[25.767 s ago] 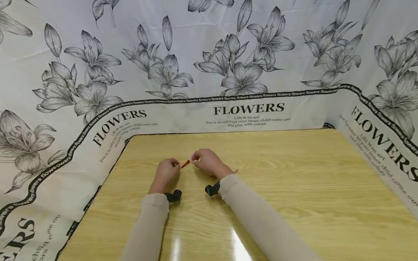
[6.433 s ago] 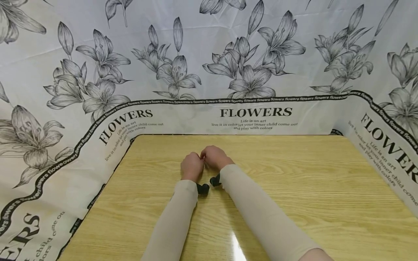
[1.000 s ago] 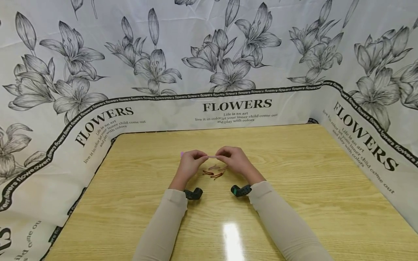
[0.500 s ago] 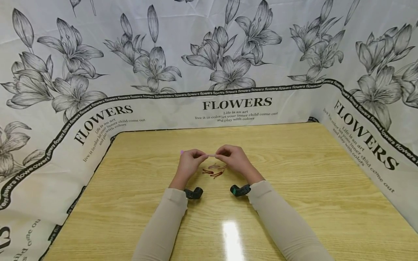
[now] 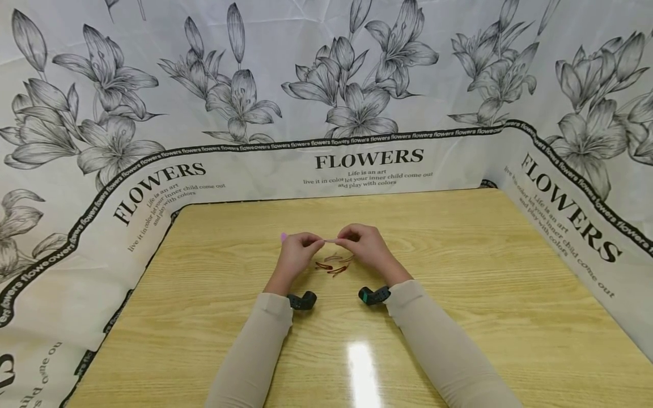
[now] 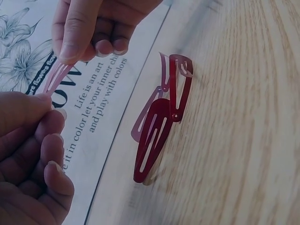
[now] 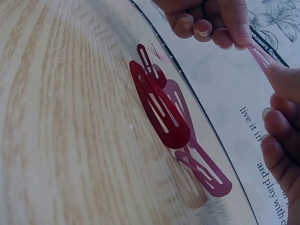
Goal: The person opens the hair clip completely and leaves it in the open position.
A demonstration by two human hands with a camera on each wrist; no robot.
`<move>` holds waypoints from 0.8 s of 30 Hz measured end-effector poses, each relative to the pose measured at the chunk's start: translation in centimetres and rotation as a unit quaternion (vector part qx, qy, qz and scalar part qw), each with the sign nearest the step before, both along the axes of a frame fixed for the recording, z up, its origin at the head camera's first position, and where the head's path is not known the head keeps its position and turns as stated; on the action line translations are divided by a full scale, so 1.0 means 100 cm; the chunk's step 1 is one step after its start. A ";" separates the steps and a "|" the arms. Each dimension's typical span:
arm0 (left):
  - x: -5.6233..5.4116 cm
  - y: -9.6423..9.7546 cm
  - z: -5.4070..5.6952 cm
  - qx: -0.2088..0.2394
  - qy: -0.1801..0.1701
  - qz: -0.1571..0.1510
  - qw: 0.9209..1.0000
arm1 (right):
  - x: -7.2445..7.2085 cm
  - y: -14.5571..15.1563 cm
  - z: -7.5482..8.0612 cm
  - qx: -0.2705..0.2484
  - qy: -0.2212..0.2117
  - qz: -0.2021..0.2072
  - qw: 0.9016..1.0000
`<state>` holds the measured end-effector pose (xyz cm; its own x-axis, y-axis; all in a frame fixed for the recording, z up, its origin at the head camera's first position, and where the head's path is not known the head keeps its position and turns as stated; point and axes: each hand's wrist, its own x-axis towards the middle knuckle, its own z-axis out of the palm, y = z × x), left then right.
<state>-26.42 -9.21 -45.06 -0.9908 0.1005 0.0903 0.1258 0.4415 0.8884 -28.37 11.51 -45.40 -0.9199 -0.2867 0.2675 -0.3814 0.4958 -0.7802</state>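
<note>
Both hands pinch a pink snap hair clip [image 5: 330, 241], one at each end, above the far-middle part of the table. My left hand [image 5: 298, 252] grips one end between thumb and forefinger; my right hand [image 5: 367, 246] grips the other. In the left wrist view, the slotted middle of the pink hair clip [image 6: 57, 77] shows between the fingertips, its ends hidden. Below the hands lies a loose cluster of hair clips: a red clip [image 7: 173, 126] overlapping others, a second red clip [image 6: 180, 89], and pink ones, including a pink clip [image 7: 213, 176].
A small purple-pink piece [image 5: 283, 236] shows just beyond the left hand, mostly hidden by it. The glossy wooden table [image 5: 459, 294] is bordered at the back and sides by a white flower-print cloth [image 5: 265, 175]. Dark wrist cameras sit at both cuffs.
Long before, my left hand held a red clip; later the hands met farther left. Now they are apart with the pink hair clip between them. Over the last second they hold nearly still.
</note>
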 end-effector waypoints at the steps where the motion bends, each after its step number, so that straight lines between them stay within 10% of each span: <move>1: 0.000 0.000 0.000 -0.002 0.002 0.001 1.000 | 0.000 0.000 0.000 0.001 0.000 0.001 1.000; 24: 0.000 0.001 -0.004 -0.028 0.022 -0.011 0.999 | 0.005 -0.004 0.006 0.069 -0.016 0.070 0.995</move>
<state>-26.40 -9.13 -45.51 -0.9835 0.1275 0.1280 0.1745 0.4865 0.8561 -27.88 11.13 -44.75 -0.8755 -0.4454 0.1872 -0.4304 0.5429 -0.7211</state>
